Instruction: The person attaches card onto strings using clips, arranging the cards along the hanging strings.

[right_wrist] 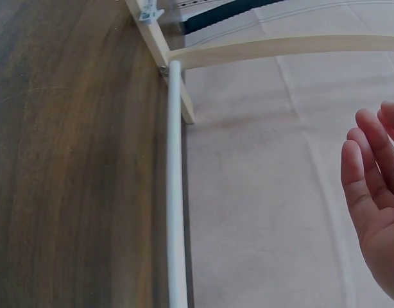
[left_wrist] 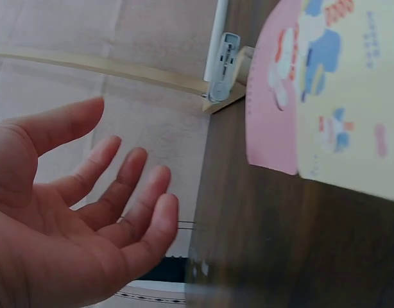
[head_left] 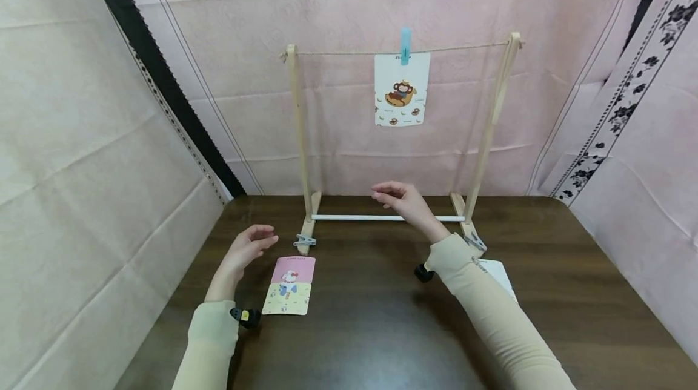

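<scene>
Biggest thing in your view is the pale cloth, up behind the stand and down both sides. Then your dark brown table, w/ the wooden stand at its far side: 2 posts, a thin cord tied across the top and a white rod linking the posts down low.

Next up, your arms in cream sleeves. Your left hand is off the table by the stand's left foot, palm up in the left wrist cam, fingers loose and spread apart. Your right hand is raised around the rod, below the hung card in the head view, fingers relaxed w/ a slight bend; can't tell if thumb + index tips touch, bc the right wrist cam only catches part of it.

Cards: the monkey card hangs upright from the cord, a bit right of center. The pink-and-yellow card lies flat on the table, just right of your left wrist. A whitish card is under your right sleeve in view, so mostly hidden.

Smallest = clips: the blue clip pins the monkey card, a gray-blue clip sits on the left foot, another clip on the right foot.
</scene>
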Demonstrator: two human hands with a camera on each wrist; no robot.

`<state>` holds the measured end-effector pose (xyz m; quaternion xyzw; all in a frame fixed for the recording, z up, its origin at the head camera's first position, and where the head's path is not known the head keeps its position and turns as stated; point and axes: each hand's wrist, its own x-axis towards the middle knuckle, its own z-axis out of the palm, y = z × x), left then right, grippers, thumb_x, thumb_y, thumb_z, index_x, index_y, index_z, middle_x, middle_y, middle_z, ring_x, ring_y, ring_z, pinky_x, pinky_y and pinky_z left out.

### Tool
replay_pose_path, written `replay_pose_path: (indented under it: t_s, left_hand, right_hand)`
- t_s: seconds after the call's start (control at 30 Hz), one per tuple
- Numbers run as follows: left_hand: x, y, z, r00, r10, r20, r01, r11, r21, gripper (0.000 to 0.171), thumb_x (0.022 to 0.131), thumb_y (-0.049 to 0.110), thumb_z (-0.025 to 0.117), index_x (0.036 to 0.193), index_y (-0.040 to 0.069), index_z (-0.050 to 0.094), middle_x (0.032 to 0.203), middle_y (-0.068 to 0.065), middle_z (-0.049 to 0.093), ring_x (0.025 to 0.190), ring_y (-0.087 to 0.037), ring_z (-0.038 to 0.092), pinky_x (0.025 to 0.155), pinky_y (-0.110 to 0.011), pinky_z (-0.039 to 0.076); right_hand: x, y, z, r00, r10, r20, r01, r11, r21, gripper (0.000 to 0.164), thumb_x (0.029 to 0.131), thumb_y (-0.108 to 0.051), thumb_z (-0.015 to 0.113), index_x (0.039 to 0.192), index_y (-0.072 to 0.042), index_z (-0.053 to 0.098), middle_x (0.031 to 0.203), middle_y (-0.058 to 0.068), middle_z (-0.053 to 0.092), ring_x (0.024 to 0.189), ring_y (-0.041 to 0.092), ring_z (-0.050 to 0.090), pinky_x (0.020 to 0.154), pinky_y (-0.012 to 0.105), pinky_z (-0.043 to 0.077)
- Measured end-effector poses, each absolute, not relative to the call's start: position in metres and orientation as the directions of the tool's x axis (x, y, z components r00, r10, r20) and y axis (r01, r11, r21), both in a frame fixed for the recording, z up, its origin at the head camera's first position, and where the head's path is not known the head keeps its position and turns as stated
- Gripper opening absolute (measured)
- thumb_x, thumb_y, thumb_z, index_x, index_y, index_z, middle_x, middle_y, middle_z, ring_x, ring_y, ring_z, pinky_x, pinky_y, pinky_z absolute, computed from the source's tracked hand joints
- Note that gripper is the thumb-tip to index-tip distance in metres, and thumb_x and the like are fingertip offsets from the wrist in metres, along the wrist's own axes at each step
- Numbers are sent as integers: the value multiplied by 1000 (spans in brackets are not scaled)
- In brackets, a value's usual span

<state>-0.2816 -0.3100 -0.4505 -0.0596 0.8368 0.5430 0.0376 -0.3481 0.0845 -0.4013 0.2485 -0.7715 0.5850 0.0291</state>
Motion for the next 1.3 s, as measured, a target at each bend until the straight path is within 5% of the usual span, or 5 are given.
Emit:
replay_pose_path:
  t_s: [0.27, 0.47, 1.07, 1.3]
  left_hand:
    - [-283, -310, -468, -975, -48, -217, -216, 435, 874, 52, 99, 31, 65, 142, 6, 48, 140, -19, 53, 125, -38, 49, 103, -58, 40]
    - [-285, -312, -478, -971, -37, -238, -230, 438, 869, 51, 99, 29, 65, 140, 3, 48, 139, -21, 53, 124, -39, 50, 104, -60, 39]
    - [-284, -310, -486, -973, -28, -231, -213, 502, 838, 45, 97, 23, 67, 134, 1, 54, 131, -21, 58, 118, -37, 53, 106, -58, 38]
    - [-282, -310, -489, -974, -44, -223, -213, 514, 831, 43, 94, 19, 70, 131, 0, 57, 128, -20, 59, 116, -36, 54, 102, -57, 41]
  right_hand:
    - [-353, 61, -412, -870, -394, 296, -413, 257, -874, 27, 98, -27, 70, 120, -13, 72, 118, 10, 71, 104, 20, 67, 89, 43, 55]
    - [-352, 40, -418, -865, -426, 267, -423, 329, -844, 25, 98, -30, 69, 120, -20, 73, 118, -3, 71, 105, 17, 65, 89, 39, 54]
    - [-360, -10, -442, -807, -533, 256, -513, 416, -750, 22, 98, -15, 68, 118, -11, 73, 105, -2, 72, 99, 13, 65, 86, 34, 53]
    - [-359, -28, -451, -779, -592, 207, -529, 443, -723, 26, 96, -13, 70, 121, -7, 70, 111, 8, 72, 102, 16, 65, 90, 33, 53]
